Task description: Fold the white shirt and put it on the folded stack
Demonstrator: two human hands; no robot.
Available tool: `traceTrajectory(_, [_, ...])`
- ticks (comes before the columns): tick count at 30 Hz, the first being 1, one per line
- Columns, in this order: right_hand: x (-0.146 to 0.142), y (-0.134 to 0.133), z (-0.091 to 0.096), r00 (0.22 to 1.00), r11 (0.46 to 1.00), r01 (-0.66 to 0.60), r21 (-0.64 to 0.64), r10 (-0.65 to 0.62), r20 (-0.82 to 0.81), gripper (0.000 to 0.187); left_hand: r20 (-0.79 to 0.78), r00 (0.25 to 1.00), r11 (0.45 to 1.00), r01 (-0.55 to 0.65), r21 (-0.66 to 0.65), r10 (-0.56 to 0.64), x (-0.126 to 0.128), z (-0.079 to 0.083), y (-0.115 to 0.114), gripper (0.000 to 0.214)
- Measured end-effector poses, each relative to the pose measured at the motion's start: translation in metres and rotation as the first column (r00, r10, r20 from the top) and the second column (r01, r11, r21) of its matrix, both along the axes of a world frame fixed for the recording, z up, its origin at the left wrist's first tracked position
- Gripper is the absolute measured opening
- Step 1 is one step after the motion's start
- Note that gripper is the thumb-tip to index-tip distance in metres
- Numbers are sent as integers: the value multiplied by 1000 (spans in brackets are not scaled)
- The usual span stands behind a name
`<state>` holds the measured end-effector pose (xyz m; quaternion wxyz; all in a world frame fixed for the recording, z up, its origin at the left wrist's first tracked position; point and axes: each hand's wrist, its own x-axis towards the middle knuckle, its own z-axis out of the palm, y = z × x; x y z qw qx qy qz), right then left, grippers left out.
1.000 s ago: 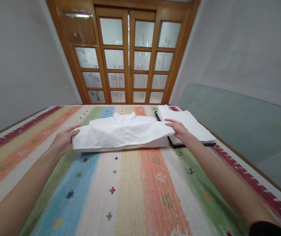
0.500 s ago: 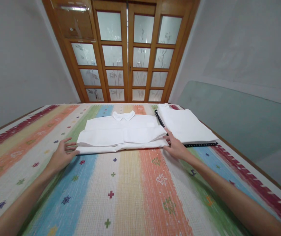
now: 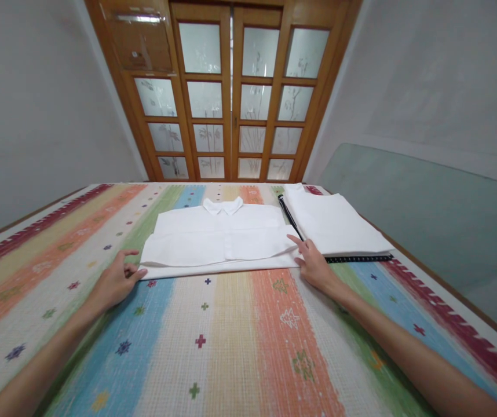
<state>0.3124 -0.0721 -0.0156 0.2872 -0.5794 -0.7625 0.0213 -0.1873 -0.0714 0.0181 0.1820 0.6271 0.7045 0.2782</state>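
Observation:
A white collared shirt [image 3: 196, 246] lies folded into a wide, low shape, its collar [image 3: 223, 206] at the far side. The lower part is turned up over the front, and a narrow strip shows along the near edge. At the near left corner is my left hand [image 3: 120, 279], fingers curled in and thumb against the cloth edge. On the opposite side, my right hand [image 3: 315, 267] touches the shirt's right edge; its index finger reaches out over the cloth and its thumb is apart from it.
Right of the shirt, a stack of folded white cloth [image 3: 339, 226] rests on black fabric with a dotted edge [image 3: 359, 258]. A striped, patterned cover [image 3: 231, 347] lies beneath everything. Beyond stand wooden glazed doors [image 3: 231, 92]; a pale green panel [image 3: 405, 202] leans along the right wall.
The turned-up part of the shirt lies flatter and nearer to me. My left fingers have curled in more; my right index finger has straightened. The view has shifted slightly.

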Motion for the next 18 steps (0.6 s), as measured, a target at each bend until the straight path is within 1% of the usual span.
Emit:
traceTrajectory(4, [1,-12,0,999,998,51,-32,-51,5,66,-16,999,1000,29,-6,-29,1,0,-13,59])
traceTrajectory(7, [3,-25,2,999,998,36,-51,-37,-11,64,-21,999,999,37,-3,-37,-2,0,-24,55])
traceTrajectory(10, [8,-40,3,996,998,13,-63,-18,-83,61,12,999,999,43,-6,-43,-9,-5,-33,52])
traceTrajectory(13, [15,-52,3,987,996,34,-77,-46,-152,57,68,996,998,58,-35,-55,-16,-12,-40,53])
traceTrajectory(16, [21,-63,3,981,994,26,-110,-47,-187,56,119,986,991,125,-45,-119,-20,-15,-52,55])
traceTrajectory(18, [24,-72,5,978,990,-8,-137,-21,-209,55,147,972,981,189,-44,-181,-24,-16,-63,59])
